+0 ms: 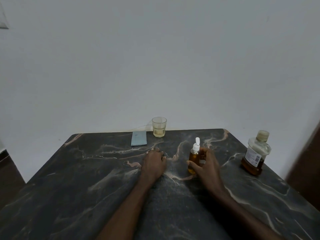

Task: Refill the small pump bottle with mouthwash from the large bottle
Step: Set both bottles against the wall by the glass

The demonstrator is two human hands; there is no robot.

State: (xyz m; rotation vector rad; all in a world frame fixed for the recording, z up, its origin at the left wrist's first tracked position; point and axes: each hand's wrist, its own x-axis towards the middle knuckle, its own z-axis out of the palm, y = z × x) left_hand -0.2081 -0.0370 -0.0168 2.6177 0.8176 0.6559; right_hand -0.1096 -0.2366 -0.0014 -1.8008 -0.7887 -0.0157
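Observation:
The small pump bottle [193, 157] stands upright on the dark marble table [86, 179], filled with amber liquid and topped by a white pump. My right hand [205, 166] grips its body, thumb in front and fingers behind. My left hand [154, 161] rests on the table a little to the left of the bottle, its fingers loosely curled and holding nothing. The large mouthwash bottle [256, 153] stands at the right edge with its cap on, a low layer of amber liquid in it.
A glass [159, 126] with a little pale liquid stands at the table's far edge near the white wall. A folded blue cloth [139, 138] lies just left of it. Something dark brown rises at the far right [306, 167].

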